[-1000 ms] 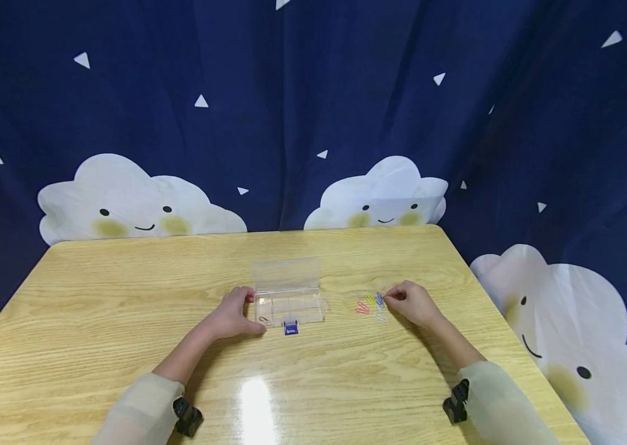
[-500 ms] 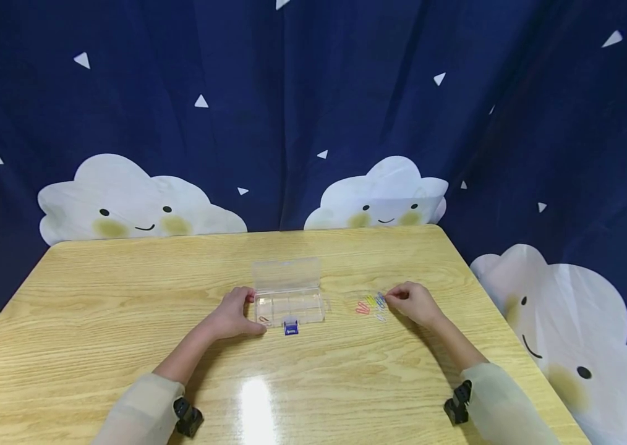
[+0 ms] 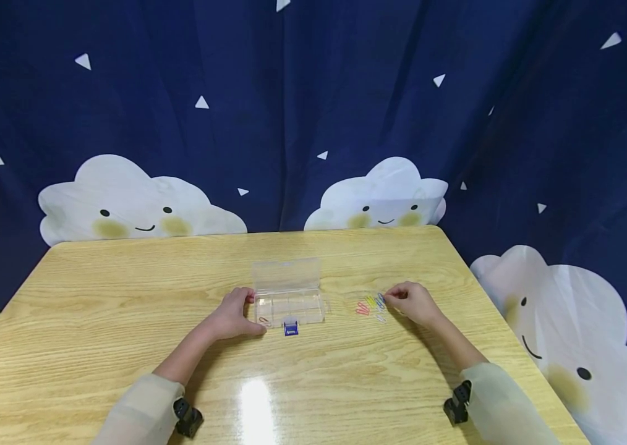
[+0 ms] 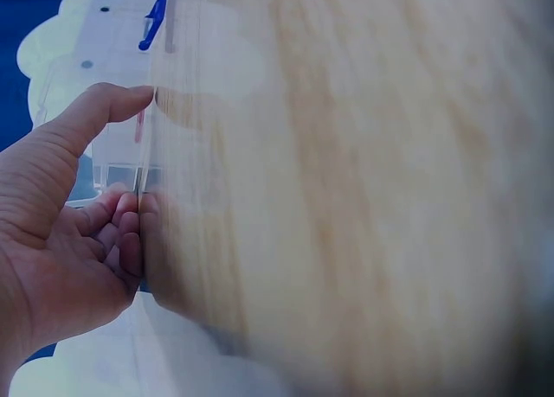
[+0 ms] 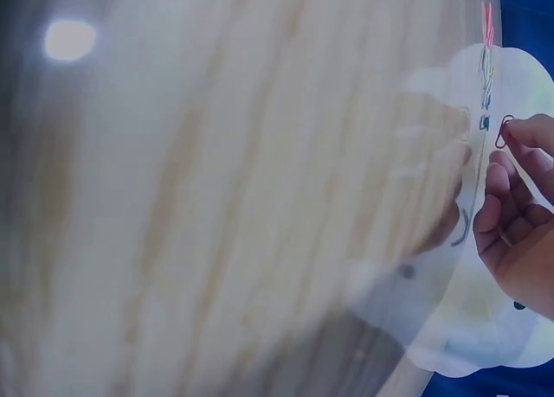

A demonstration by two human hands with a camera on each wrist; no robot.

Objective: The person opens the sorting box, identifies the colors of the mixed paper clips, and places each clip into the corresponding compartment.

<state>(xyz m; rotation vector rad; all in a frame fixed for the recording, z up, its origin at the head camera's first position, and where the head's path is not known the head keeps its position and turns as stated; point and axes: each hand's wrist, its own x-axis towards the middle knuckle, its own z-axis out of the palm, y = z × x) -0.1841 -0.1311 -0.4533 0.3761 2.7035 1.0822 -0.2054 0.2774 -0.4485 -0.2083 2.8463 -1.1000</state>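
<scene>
A clear plastic compartment box point(image 3: 297, 307) stands on the table with its lid point(image 3: 287, 274) raised at the back and a blue latch point(image 3: 290, 329) at the front. A reddish paper clip point(image 3: 263, 320) lies in its front left corner. My left hand point(image 3: 232, 314) grips the box's left end, thumb at the front corner and fingers curled at the side. Farther right, my right hand point(image 3: 413, 303) pinches a red paper clip point(image 5: 505, 131) between thumb and forefinger. It hovers beside loose paper clips: red ones point(image 3: 362, 308), yellow ones point(image 3: 370, 301), blue ones point(image 3: 381, 301) and white ones point(image 3: 381, 319).
The loose clips seem to lie on or beside something thin and transparent, hard to make out. The wooden table point(image 3: 124, 296) ends at a dark blue curtain point(image 3: 280, 111) printed with clouds. Light glares on the tabletop near the front.
</scene>
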